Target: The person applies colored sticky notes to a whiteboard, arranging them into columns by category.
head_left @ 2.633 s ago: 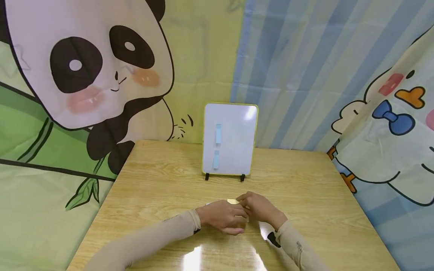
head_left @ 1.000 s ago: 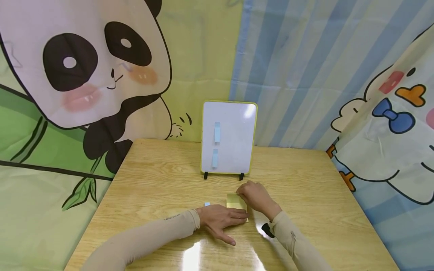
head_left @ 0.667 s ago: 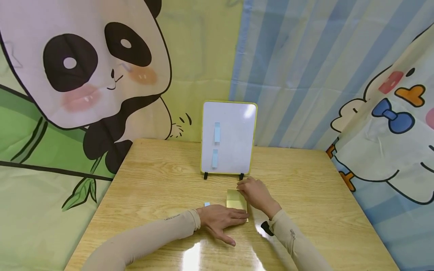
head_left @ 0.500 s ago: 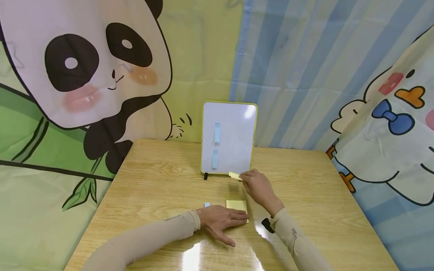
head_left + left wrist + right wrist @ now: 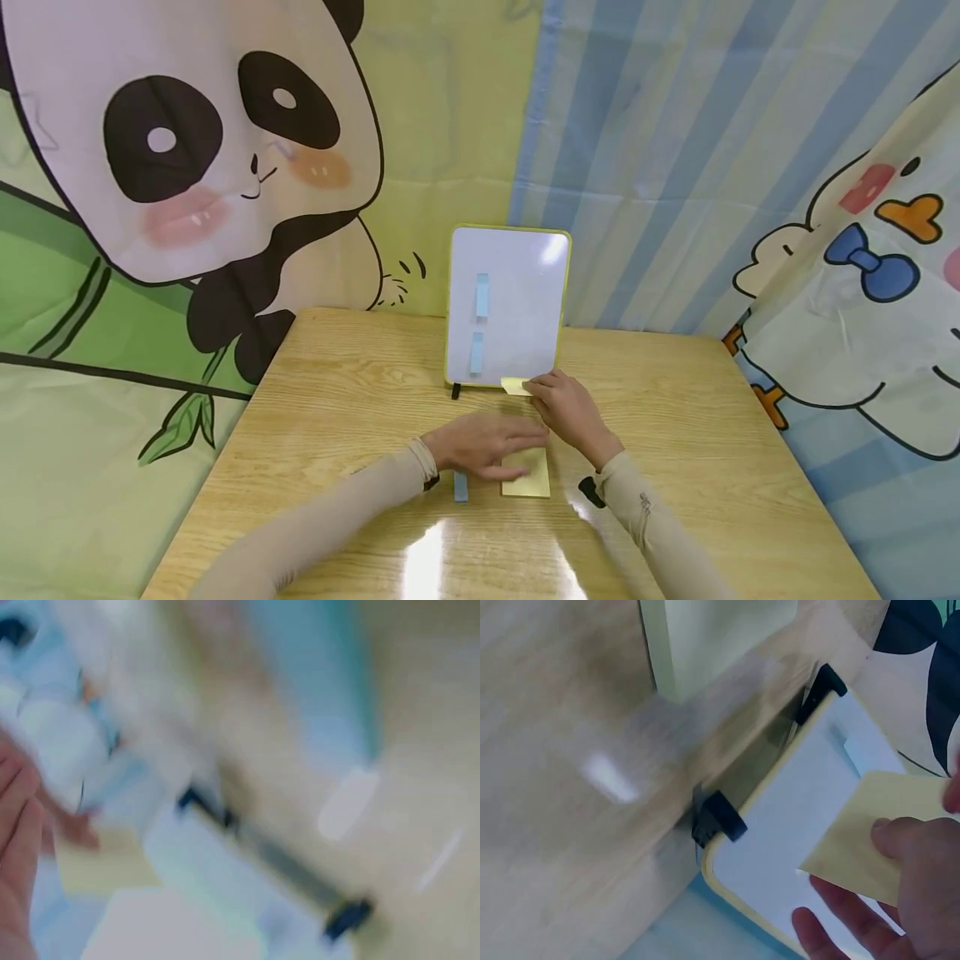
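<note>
My right hand [image 5: 567, 410] pinches a loose yellow sticky note [image 5: 513, 386] by its edge, just in front of the whiteboard's lower right corner. The right wrist view shows the thumb on top of the sticky note [image 5: 862, 832] and fingers beneath it. Fingers extended, my left hand [image 5: 483, 446] hovers over the yellow sticky note pad [image 5: 528, 485], partly covering it. In the blurred left wrist view, my left hand [image 5: 19, 855] is at the left edge, near the raised sticky note [image 5: 105, 862]. The white board [image 5: 517, 308] with yellow rim carries two light blue strips [image 5: 482, 297].
A stack of blue strips [image 5: 461, 487] lies on the wooden table [image 5: 360, 367], partly under my left wrist. Black feet [image 5: 455, 391] hold the whiteboard upright at the back. A curtain with a printed panda [image 5: 300, 192] hangs behind the table.
My right hand has peeled the sticky note off the pad and carried it forward to the whiteboard's lower edge. My left hand, earlier pressing the pad flat, has lifted and moved forward.
</note>
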`<action>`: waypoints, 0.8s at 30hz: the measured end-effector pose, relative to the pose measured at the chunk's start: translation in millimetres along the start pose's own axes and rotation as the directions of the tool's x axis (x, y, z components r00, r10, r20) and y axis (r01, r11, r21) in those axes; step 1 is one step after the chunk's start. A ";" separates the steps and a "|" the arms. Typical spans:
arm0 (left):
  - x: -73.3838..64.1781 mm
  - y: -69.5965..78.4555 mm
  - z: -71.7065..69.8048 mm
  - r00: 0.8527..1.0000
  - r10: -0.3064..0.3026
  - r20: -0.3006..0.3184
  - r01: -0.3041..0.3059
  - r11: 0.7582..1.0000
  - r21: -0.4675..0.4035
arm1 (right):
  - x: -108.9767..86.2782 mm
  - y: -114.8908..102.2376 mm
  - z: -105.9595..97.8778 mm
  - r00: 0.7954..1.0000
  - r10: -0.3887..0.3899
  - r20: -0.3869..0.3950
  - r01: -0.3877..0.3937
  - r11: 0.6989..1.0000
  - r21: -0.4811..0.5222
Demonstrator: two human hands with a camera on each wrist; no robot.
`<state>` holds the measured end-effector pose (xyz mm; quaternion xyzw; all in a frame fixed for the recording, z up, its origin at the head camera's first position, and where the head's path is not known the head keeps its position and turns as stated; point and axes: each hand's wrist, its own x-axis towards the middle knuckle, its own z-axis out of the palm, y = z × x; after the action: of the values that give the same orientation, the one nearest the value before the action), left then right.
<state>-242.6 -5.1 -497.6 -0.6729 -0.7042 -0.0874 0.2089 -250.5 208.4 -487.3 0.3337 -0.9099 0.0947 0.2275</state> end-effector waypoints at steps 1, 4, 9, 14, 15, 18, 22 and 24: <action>2.2 -9.4 -8.0 0.997 -0.025 -0.079 0.028 0.999 0.036 | 3.8 3.2 -1.1 1.000 -0.011 -0.018 0.011 1.000 -0.008; 8.3 -37.1 -28.7 0.960 -0.135 -0.246 0.164 0.981 0.101 | 18.4 12.4 -7.2 0.996 -0.051 -0.071 0.048 0.998 -0.043; 19.3 -72.2 -48.0 0.903 -0.338 -0.266 0.383 0.913 0.139 | 51.5 25.1 -18.7 0.985 -0.114 -0.132 0.099 0.988 -0.119; 28.6 -90.9 -54.5 0.877 -0.433 -0.210 0.467 0.871 0.152 | 79.3 35.0 -25.5 0.981 -0.123 -0.147 0.104 0.985 -0.135; 29.9 -93.4 -55.0 0.875 -0.440 -0.203 0.474 0.865 0.165 | 83.6 36.9 -26.3 0.981 -0.122 -0.150 0.101 0.985 -0.140; 33.1 -98.9 -56.2 0.871 -0.447 -0.203 0.485 0.849 0.209 | 93.3 40.7 -27.9 0.978 -0.126 -0.165 0.102 0.984 -0.146; 35.1 -102.1 -60.4 0.864 -0.449 -0.228 0.496 0.835 0.237 | 100.7 43.0 -30.1 0.967 -0.137 -0.213 0.102 0.980 -0.171; 35.6 -105.2 -63.4 0.863 -0.445 -0.239 0.498 0.830 0.252 | 105.6 43.7 -32.1 0.964 -0.136 -0.228 0.096 0.979 -0.178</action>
<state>-335.2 -6.6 -409.4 -0.4270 -0.8331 -0.0836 0.3416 -338.8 192.4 -409.7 0.3529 -0.8593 0.0447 0.3676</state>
